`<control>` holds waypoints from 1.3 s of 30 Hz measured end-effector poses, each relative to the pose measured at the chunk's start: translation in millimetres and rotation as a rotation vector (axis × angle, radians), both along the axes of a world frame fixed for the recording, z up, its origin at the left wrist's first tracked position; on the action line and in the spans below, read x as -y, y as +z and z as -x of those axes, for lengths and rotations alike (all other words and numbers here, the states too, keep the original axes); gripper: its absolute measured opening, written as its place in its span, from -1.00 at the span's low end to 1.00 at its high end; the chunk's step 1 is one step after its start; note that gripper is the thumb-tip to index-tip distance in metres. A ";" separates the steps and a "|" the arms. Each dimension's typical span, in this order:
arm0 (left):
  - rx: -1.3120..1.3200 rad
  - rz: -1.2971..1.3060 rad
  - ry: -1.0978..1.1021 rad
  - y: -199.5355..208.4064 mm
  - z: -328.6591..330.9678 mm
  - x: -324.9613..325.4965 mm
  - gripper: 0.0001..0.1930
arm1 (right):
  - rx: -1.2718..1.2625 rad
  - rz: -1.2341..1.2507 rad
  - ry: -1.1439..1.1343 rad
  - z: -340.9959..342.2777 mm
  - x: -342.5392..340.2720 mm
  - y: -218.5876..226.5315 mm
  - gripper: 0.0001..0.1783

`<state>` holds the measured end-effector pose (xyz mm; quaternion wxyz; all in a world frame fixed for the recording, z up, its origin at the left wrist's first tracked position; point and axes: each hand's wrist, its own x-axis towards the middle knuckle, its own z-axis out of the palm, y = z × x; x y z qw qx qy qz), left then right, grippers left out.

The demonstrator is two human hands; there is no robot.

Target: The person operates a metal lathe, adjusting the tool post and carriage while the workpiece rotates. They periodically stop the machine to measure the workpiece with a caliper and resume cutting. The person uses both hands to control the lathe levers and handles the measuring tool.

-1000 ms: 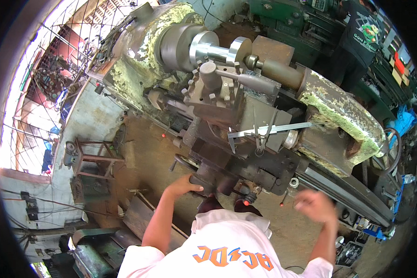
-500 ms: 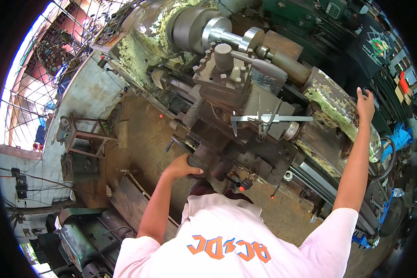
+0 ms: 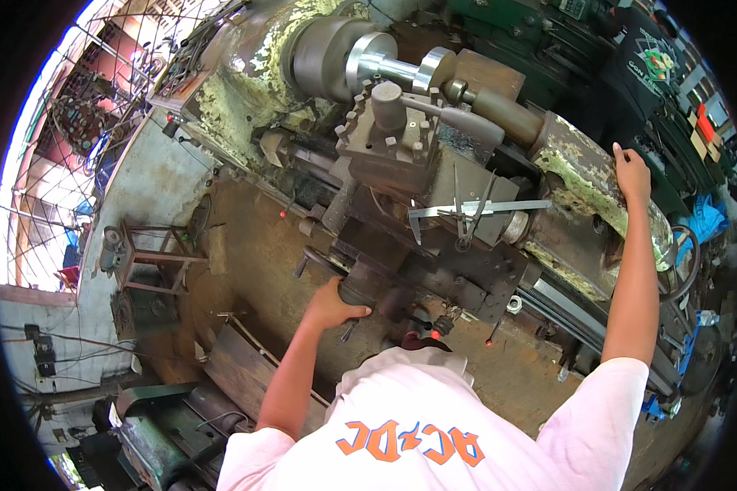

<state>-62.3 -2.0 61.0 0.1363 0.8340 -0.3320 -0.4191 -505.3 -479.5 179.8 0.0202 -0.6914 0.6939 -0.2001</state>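
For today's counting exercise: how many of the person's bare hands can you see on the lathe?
2. The left hand grips a dark handwheel at the carriage front; the right hand rests on the tailstock.

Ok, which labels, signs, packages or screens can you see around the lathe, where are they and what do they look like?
Dark sign: upper right, behind the lathe, black panel with a green and white picture.
Small boxes or labels: far right, red and tan rectangles on a shelf, too small to tell more.
Shirt print: bottom centre on the person's white shirt, orange and blue lettering.
No screens in view.
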 end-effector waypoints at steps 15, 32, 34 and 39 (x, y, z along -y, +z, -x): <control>0.170 0.073 -0.020 -9.9 16.4 -1.3 0.11 | -0.083 0.121 -0.093 -3.2 3.5 4.7 -0.38; 0.420 0.076 -0.036 -4.1 46.1 1.1 0.10 | -0.050 0.032 -0.029 -1.7 10.3 5.0 -0.45; 0.440 0.068 -0.022 -3.1 49.6 1.2 0.10 | -0.015 0.032 -0.026 -1.1 9.4 4.6 -0.46; 0.491 0.058 -0.008 0.9 59.2 2.0 0.11 | -0.007 -0.031 -0.025 -2.9 9.3 7.5 -0.47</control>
